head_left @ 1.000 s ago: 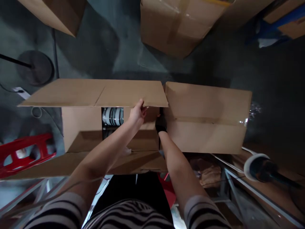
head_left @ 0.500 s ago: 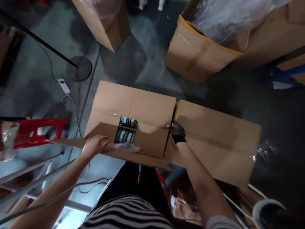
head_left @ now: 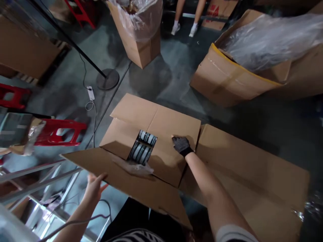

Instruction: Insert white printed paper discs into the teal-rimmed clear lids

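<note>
An open cardboard box [head_left: 156, 188] stands in front of me, its side flaps and far flap folded inward, its near flap raised and tilted toward me. Through the gap between the flaps show several round, white-and-dark banded items [head_left: 141, 151], whose kind I cannot make out. Clear plastic film [head_left: 137, 168] lies along the near side of this gap. My left hand [head_left: 95, 188], bare, is at the outer edge of the near flap, its visible fingers apart and some hidden. My right hand [head_left: 181, 145], in a dark fingerless glove, rests on the far right part of the folded flaps, fingers stretched out.
A closed, taped carton [head_left: 252, 178] adjoins the box on the right. Beyond stand a large carton of plastic film [head_left: 234, 77] and a bag-lined carton [head_left: 141, 43]. On the left are a red stool [head_left: 63, 132], a power strip [head_left: 91, 93], a pole base [head_left: 108, 79] and a metal frame [head_left: 37, 188].
My left hand has moved from the box top down to the outside of the near flap, which now stands higher. My right hand has shifted from the box's right edge onto the flaps. The view has tilted.
</note>
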Motion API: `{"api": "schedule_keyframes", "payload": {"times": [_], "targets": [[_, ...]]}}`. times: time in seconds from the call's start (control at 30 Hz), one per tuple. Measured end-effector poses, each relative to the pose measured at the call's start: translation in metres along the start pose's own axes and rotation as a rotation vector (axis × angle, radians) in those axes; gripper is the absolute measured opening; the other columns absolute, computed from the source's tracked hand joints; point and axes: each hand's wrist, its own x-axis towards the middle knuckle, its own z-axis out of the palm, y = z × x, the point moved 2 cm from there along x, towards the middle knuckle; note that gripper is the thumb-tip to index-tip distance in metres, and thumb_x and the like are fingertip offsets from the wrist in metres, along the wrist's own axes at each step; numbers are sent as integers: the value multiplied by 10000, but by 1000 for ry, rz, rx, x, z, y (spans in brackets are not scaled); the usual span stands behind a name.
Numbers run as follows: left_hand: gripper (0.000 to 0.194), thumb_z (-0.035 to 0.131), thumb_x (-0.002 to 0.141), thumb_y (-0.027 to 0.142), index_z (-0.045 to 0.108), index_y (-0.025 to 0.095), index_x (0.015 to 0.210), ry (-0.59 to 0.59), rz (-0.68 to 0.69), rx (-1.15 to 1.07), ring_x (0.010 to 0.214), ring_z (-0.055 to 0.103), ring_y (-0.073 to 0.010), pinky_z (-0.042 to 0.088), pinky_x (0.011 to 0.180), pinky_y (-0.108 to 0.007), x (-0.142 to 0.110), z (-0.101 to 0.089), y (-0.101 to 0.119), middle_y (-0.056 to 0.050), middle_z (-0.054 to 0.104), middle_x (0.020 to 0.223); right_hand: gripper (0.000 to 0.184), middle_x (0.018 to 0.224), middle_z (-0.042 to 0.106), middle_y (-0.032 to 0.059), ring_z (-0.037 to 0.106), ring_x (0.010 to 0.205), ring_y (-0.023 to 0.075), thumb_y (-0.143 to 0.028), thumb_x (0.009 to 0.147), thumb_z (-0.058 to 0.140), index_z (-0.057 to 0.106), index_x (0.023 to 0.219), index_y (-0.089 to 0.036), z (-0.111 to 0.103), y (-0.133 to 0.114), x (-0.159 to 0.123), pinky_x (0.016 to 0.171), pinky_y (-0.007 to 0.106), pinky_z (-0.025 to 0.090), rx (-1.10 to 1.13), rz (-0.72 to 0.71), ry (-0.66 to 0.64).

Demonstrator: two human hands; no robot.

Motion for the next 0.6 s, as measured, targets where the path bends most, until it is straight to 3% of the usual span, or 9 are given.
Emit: {"api": "schedule_keyframes", "payload": {"times": [0.07,0.13,0.23,0.33,0.47,0.6], "targets": [[396,638,641,246,518,257,1018,-96,-155,-139,808,708,-208,581,665,-304,-5,19,5,-22,693,920,530,1132,682,201,650,1029,314,-260,910,531,481,1425,-142,-25,10,-7,858,404,436,-52,2,44],[258,611,626,153,539,218,865,-172,-211,-146,592,647,-162,559,600,-265,-4,39,22,3,650,685,456,1111,690,187,661,979,291,-272,935,490,527,1373,-153,-54,21,-12,832,377,433,-80,44,69],[178,618,634,104,551,194,772,-249,-183,-109,493,592,-144,539,544,-244,9,65,58,13,614,568,383,1113,691,176,659,972,265,-267,966,426,590,1298,-169,-96,35,-14,802,342,433,-89,116,112],[129,613,653,83,587,178,737,-318,-132,-49,487,598,-140,538,539,-233,24,82,91,-6,637,574,376,1128,693,165,650,1013,263,-243,973,411,612,1282,-170,-122,45,-7,792,327,443,-82,132,127],[114,613,663,63,612,164,716,-391,-112,19,476,602,-139,540,548,-235,42,85,124,-22,652,579,373,1120,699,156,654,1014,273,-222,979,389,623,1266,-171,-133,46,2,790,342,457,-79,188,125],[113,607,660,31,613,136,702,-428,-66,90,463,590,-139,528,533,-239,74,66,169,-29,647,581,318,1083,708,143,659,992,280,-237,972,410,668,1150,-184,-139,31,0,758,345,452,-42,291,132]]}}
